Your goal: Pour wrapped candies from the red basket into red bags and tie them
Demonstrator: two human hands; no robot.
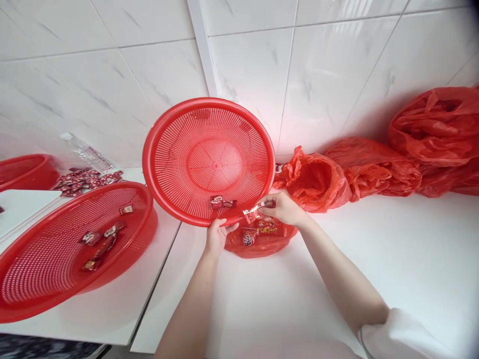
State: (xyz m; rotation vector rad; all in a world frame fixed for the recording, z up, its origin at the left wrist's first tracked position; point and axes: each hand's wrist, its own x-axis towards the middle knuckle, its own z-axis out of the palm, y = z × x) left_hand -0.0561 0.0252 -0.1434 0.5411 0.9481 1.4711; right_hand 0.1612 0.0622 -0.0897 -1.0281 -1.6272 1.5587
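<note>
My left hand (pixel 217 238) grips the near rim of a round red plastic basket (pixel 214 159), which is tilted so that its inside faces me. Two small dark red packets (pixel 222 202) lie low in it. Between the fingers of my right hand (pixel 281 207) is a small red-and-white packet (pixel 253 213), held by the basket's lower right rim. Just below the rim, a red plastic bag (pixel 267 247) lies on the table with several packets in its mouth. Part of that bag is hidden behind my right hand and the basket.
A second red basket (pixel 41 259) with several packets stands on the left. Behind it are a heap of red packets (pixel 80 180) and a clear plastic bottle (pixel 90 154). Red plastic bags (pixel 374 172) line the tiled wall on the right. A gap divides the two white tabletops.
</note>
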